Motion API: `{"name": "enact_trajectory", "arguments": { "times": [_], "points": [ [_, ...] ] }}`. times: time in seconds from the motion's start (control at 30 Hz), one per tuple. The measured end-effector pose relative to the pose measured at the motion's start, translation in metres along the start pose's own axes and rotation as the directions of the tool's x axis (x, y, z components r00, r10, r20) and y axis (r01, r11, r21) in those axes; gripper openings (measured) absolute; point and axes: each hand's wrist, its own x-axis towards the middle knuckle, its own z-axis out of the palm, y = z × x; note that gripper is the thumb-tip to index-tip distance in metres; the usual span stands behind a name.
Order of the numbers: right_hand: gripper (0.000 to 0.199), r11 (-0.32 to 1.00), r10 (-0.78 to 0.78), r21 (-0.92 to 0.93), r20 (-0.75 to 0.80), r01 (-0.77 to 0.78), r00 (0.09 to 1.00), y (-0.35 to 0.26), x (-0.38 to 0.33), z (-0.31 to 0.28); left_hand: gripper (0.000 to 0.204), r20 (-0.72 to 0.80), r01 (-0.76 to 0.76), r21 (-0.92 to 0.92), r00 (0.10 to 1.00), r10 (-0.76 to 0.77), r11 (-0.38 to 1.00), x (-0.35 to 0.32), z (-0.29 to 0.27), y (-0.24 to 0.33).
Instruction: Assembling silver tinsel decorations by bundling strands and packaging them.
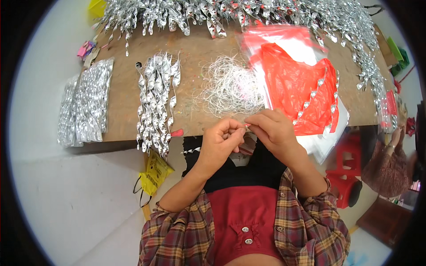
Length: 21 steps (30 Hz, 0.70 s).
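Both hands meet just past the table's near edge, thumbs and fingertips pinched together. My left hand point(223, 139) is closed, its fingers curled in. Opposite it, my right hand point(275, 133) is closed in a pinch. Between the fingertips shows a tiny red bit point(247, 126), too small to name; what else they hold is hidden. Just beyond the hands lies a loose tangle of thin silvery-white strings point(230, 86). To its left is a bundle of twisted silver foil strips point(157, 102), hanging over the edge. A crumpled red plastic bag point(284, 84) lies to the right, with two twisted strips on it.
Packed silver spirals in clear bags point(93, 102) lie at the table's left end. A large heap of silver strips point(213, 11) lines the far side. Clear bags with red edges point(284, 35) lie under the red bag. Red stools point(344, 168) and another person point(390, 170) are at right.
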Motion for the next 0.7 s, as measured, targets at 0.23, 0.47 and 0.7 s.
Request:
{"name": "enact_trajectory", "arguments": {
  "times": [0.23, 0.47, 0.7],
  "points": [
    [0.009, 0.911, 0.288, 0.314, -0.016, -0.268, 0.958, 0.0, -0.011, 0.015, 0.014, 0.007, -0.035, -0.082, 0.999, 0.036, 0.996, -0.003, 0.003, -0.001],
    [0.005, 0.393, 0.448, 0.803, 0.258, -0.448, 0.856, 0.002, -0.009, 0.016, 0.016, -0.113, -0.164, -0.115, 0.982, 0.151, 0.98, -0.004, 0.004, 0.0],
    [0.005, 0.364, 0.452, 0.807, 0.283, -0.464, 0.846, 0.004, -0.011, 0.018, 0.016, -0.081, -0.15, -0.214, 0.987, 0.136, 0.965, -0.001, 0.003, -0.005]
  ]
}}
